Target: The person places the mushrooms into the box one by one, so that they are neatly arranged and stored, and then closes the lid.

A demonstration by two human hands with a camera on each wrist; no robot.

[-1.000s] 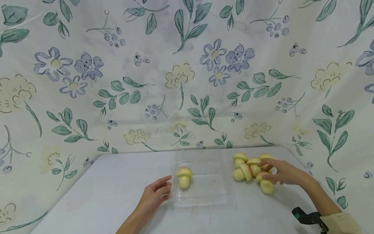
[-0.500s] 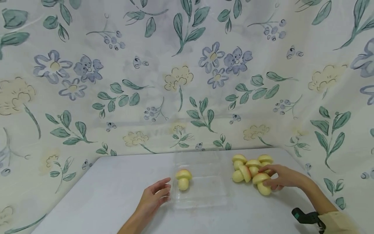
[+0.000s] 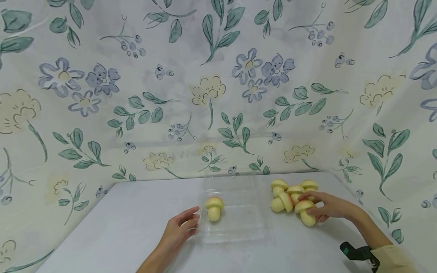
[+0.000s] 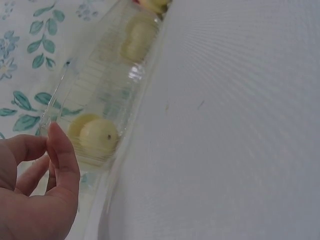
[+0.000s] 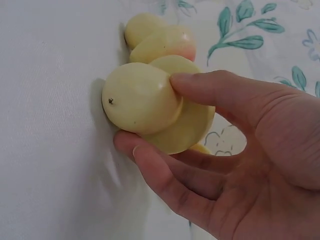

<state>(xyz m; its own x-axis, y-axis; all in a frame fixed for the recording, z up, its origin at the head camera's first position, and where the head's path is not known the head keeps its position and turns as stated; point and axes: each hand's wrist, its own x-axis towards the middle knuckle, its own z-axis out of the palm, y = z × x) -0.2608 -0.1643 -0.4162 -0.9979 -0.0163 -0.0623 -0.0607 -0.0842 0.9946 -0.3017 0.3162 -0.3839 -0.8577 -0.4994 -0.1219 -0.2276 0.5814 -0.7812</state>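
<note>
A clear plastic container (image 3: pixel 239 216) stands open on the table. One pale yellow mushroom-shaped piece (image 3: pixel 214 213) lies at its left end, with a rounded cap and a bulbous stem. My left hand (image 3: pixel 179 229) is at the container's left wall; in the left wrist view its thumb and fingertips pinch the rim. My right hand (image 3: pixel 329 207) grips another mushroom-shaped piece (image 5: pixel 140 97) at the right. The thumb lies where stem meets cap, and the fingers curl underneath. That piece is on or very near the tabletop.
Several more mushroom-shaped pieces (image 3: pixel 281 201) cluster just beyond my right hand, some with a reddish blush. The white table (image 3: pixel 143 212) ends at a floral cloth (image 3: pixel 170 94) behind. A black device (image 3: pixel 358 252) is on the right wrist.
My right hand has come down onto the nearest mushroom-shaped piece and closed round it, shifting it slightly left. The left hand stays at the container. The head view has tilted slightly.
</note>
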